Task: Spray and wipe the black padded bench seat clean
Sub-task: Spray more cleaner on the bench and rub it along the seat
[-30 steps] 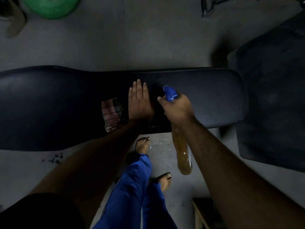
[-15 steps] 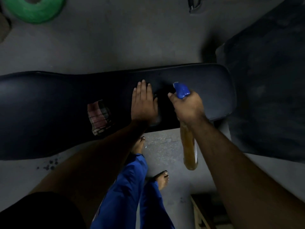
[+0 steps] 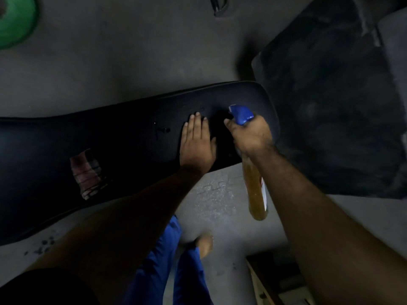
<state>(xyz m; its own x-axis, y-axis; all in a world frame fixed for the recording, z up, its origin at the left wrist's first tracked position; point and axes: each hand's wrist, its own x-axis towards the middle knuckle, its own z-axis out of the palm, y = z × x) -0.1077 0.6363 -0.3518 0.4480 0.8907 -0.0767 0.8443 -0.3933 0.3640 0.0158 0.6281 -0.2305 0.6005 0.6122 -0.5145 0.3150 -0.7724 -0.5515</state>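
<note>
The black padded bench seat [image 3: 123, 133] runs across the view from the left edge to its rounded right end. My left hand [image 3: 197, 144] lies flat on it, palm down, fingers together. My right hand [image 3: 251, 135] grips a spray bottle [image 3: 256, 194] with a blue trigger head and amber liquid; the nozzle sits over the seat near its right end and the body hangs down past the front edge. A checked red cloth [image 3: 88, 175] lies on the seat to the left, apart from both hands.
A dark mat [image 3: 330, 95] lies on the floor right of the bench. A green round object [image 3: 15, 20] is at the top left. A wooden piece [image 3: 275, 282] stands at the bottom right. My bare foot [image 3: 206, 243] and blue trousers are below the bench.
Both hands have moved right along the seat toward its rounded end. The cloth stays where it was, now further from my left hand. The view has shifted and tilted.
</note>
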